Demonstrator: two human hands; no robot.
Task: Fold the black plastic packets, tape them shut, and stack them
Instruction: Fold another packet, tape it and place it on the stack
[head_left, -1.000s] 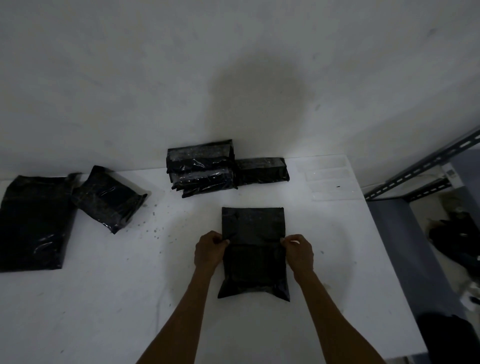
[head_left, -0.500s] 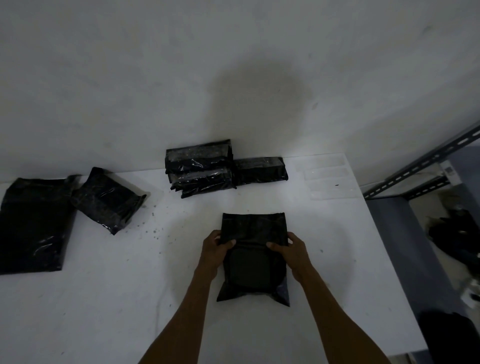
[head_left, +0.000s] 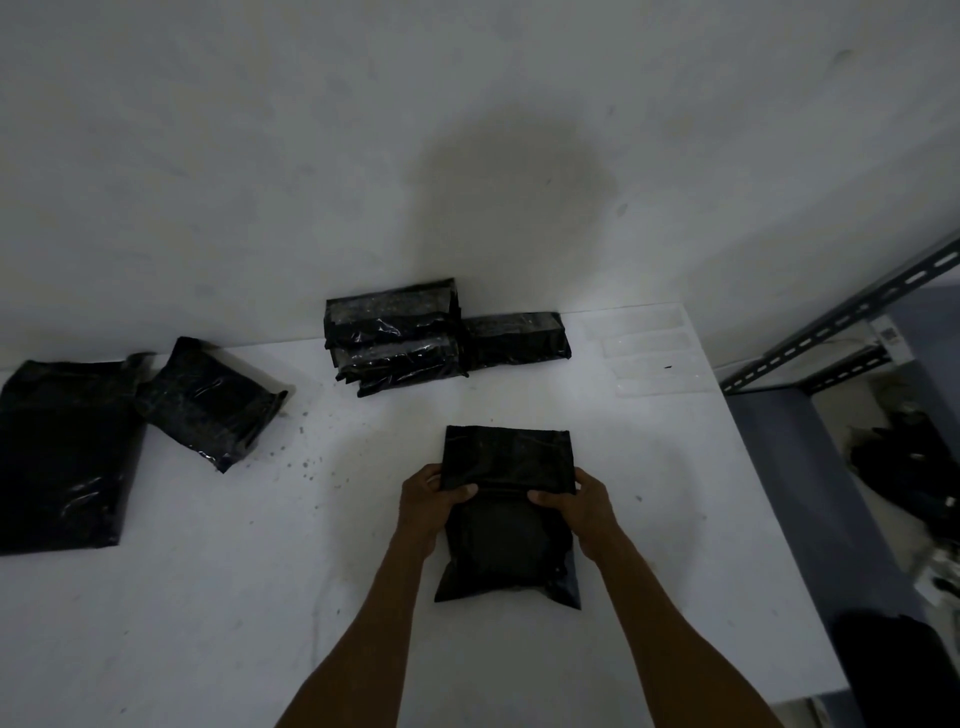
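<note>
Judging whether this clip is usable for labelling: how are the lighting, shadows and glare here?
Head view: dim and flat, so the packet gripped by the left hand and right hand shows little detail; head view: soft round shadow on the wall; faint glints on the stack.

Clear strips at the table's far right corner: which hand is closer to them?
Right. The right hand grips the right edge of the packet, nearer than the strips and slightly to their left. The left hand grips the packet's left edge, farther away.
</note>
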